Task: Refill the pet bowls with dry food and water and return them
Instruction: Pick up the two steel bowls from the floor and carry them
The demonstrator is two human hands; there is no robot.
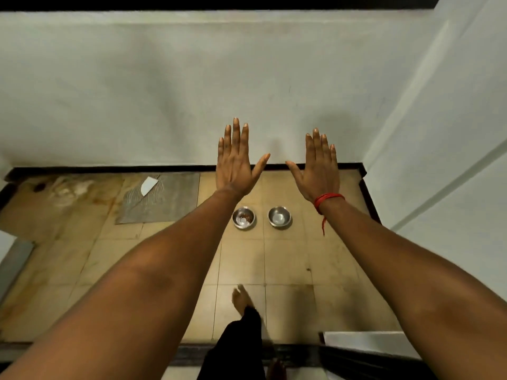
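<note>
Two small steel bowls stand side by side on the tiled floor near the far wall. The left bowl point(244, 217) has a few brown bits in it. The right bowl point(279, 216) looks bare and shiny inside. My left hand point(235, 160) and my right hand point(318, 165) are stretched out in front of me, fingers straight and spread, backs facing the camera. Both hands hold nothing and hang in the air well above the bowls. A red thread is tied round my right wrist.
A white wall point(164, 91) rises behind the bowls, with a dark skirting along its foot. A grey mat point(162, 198) with a white scrap on it lies left of the bowls. My bare foot point(241, 300) stands on the tiles. A white wall closes the right side.
</note>
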